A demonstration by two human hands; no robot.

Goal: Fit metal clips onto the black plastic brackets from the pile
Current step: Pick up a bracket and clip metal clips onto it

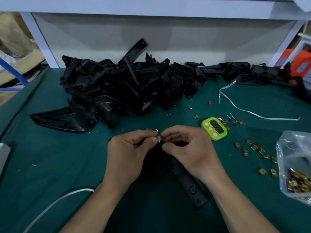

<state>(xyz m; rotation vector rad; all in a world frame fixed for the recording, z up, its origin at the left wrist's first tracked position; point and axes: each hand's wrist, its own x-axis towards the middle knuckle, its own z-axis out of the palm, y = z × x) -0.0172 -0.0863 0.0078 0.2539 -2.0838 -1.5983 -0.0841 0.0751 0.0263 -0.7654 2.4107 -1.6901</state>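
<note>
My left hand (127, 153) and my right hand (188, 152) meet over the middle of the green mat. Between their fingertips sits a small brass-coloured metal clip (159, 138), pinched from both sides at the top end of a black plastic bracket (186, 182). The bracket runs down and to the right under my right wrist. My left hand also grips the bracket's upper part, mostly hidden by both hands. A big pile of black brackets (127, 84) lies behind. Loose clips (257, 148) are scattered to the right.
A clear plastic bag of clips (296, 167) stands at the right edge. A green timer (214, 128) sits just right of my hands. One large bracket (64, 118) lies apart at left. White strapping (244, 110) and a white cable (55, 202) cross the mat.
</note>
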